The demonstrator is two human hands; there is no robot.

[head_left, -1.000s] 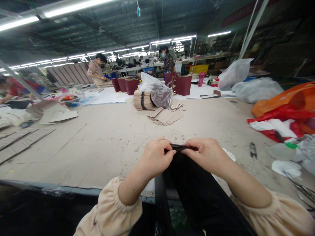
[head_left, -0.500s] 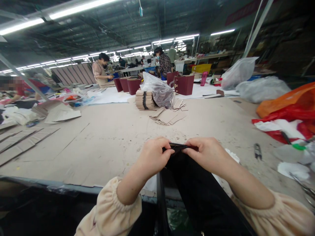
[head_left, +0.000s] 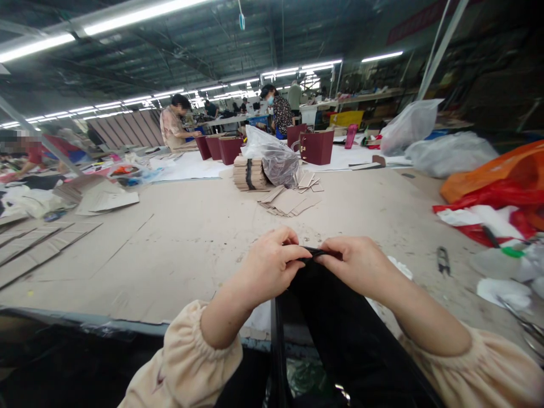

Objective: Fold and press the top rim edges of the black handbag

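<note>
A black bag hangs from both hands at the near edge of the worktable, with a small shiny metal fitting low on it. My left hand pinches the bag's top edge between thumb and fingers. Close beside it, my right hand grips the same edge. The fingertips of the two hands nearly meet, and the folded edge between them is partly hidden.
Thread snips lie to the right on the worktable. Ahead stand a stack of cardboard pieces, a clear plastic bag and maroon bags. Orange and red plastic bags are at right. Co-workers stand farther back.
My left hand has shifted slightly right along the bag's edge, closer to my right hand, and its fingers have turned over the edge. The gap in the edge looks narrower.
</note>
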